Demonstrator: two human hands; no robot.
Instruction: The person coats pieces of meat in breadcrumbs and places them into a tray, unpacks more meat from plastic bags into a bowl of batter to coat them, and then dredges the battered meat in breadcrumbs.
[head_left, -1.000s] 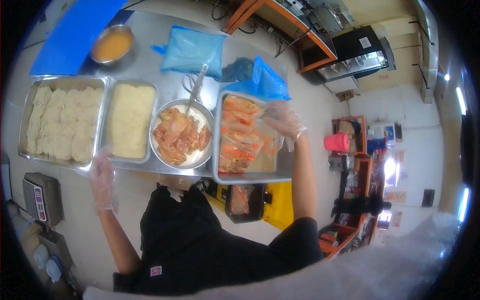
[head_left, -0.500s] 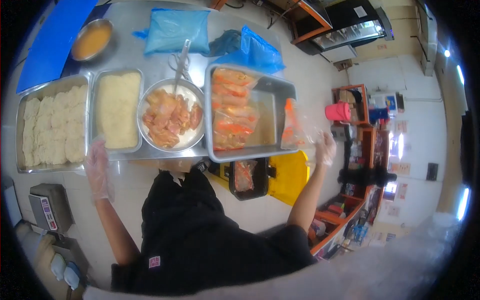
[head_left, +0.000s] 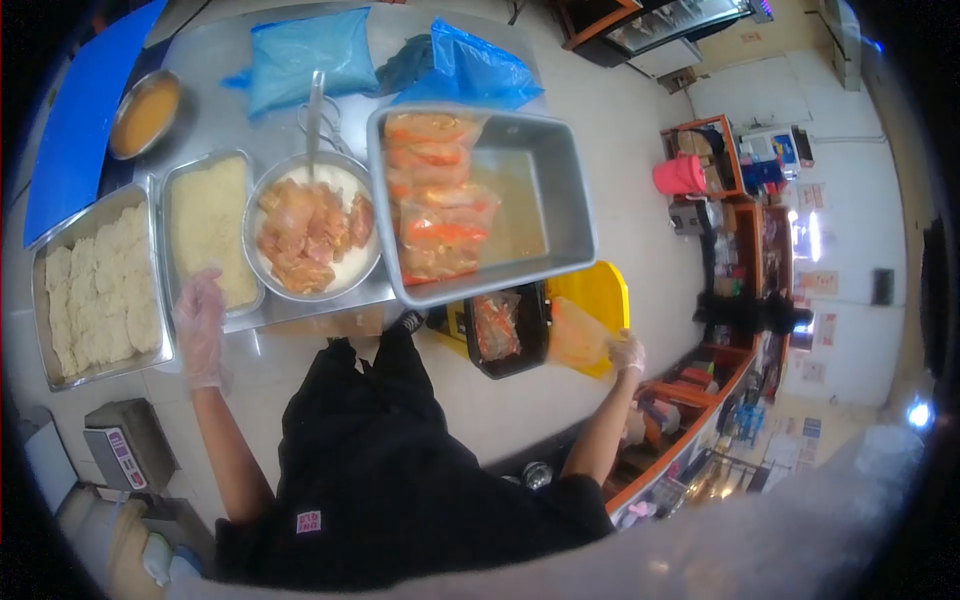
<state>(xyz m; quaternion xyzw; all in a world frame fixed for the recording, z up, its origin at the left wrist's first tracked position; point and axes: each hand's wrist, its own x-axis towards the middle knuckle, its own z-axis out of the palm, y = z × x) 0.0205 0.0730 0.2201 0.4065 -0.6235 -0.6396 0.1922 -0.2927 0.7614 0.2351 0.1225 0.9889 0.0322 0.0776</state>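
Observation:
My right hand (head_left: 627, 354), in a clear plastic glove, is closed on the end of a clear plastic bag with orange print (head_left: 578, 336). The bag hangs slightly blurred in front of the yellow lid (head_left: 608, 290) of a black bin (head_left: 512, 365). A similar bag (head_left: 496, 328) lies inside the bin. My left hand (head_left: 202, 325), gloved too, is held up with fingers extended beside the pan of pale crumbs (head_left: 213, 225), apparently holding nothing. Nearby, a metal bowl (head_left: 258, 277) contains raw meat pieces (head_left: 303, 230) in white liquid, with a metal utensil handle (head_left: 315, 115) rising from it.
A deep grey tub (head_left: 583, 215) contains several filled orange-printed bags (head_left: 440, 195) and some liquid. Left are a tray of coated pieces (head_left: 105, 290) and a bowl of orange liquid (head_left: 148, 118). Blue bags (head_left: 310, 58) and scissors (head_left: 330, 125) lie behind. A scale (head_left: 130, 445) stands lower left.
My right hand has carried the orange-printed bag from the tub's right rim down to the bin. My left hand stays near the crumb pan. The whole view has shifted somewhat.

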